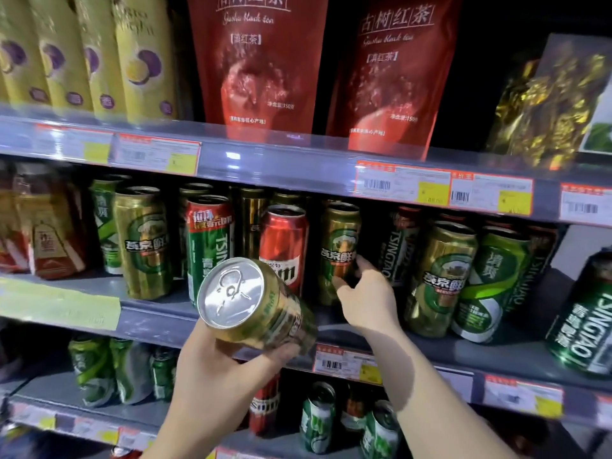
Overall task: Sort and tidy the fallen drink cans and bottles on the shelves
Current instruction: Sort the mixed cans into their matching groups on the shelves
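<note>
Care matters here: the left hand (212, 369) grips a gold can (255, 303) tilted before the middle shelf (159, 321) while the right hand (362, 294) clasps a standing gold can (341, 246), best steadied low so neighbours stay upright

1. Grey store shelves (159, 314) in three tiers, slanting down to the right.
2. Price tags (443, 188) – white, yellow and orange – along the shelf edges.
3. Dark back behind the top tier (496, 61); light dim, picture partly blurred.
4. Pale wall strip (576, 243) at far right.
</note>
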